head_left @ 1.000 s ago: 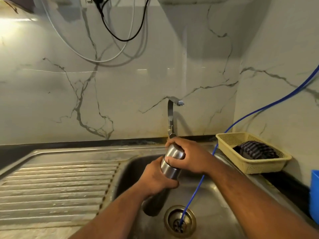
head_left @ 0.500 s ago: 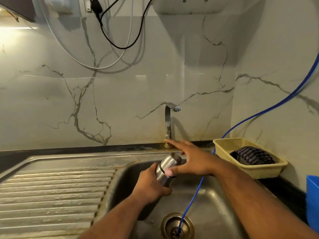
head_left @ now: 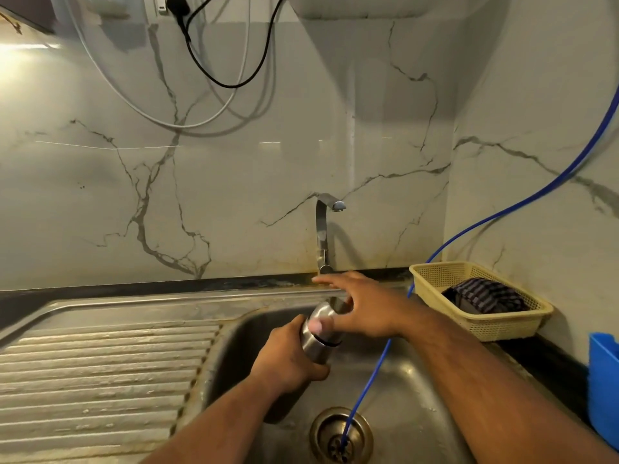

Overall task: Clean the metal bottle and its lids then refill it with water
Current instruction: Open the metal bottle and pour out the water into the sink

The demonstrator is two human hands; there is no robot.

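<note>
Gripping a cylindrical silver metal bottle (head_left: pixel 318 351) tilted over the stainless steel sink (head_left: pixel 418 396) with the left hand (head_left: pixel 288 358) curled round its body and the right hand (head_left: pixel 365 306) spread straight-fingered over its capped top.

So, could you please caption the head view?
Over the sink, the left hand grips the metal bottle; the open right hand touches its lid.

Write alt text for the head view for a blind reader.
Over a sink, a person's left hand grips a metal bottle while the right hand, fingers straight, lies across its lidded top. No water runs from the tap; a blue hose runs into the drain, and a yellow basket holding dark cloth sits right.
</note>
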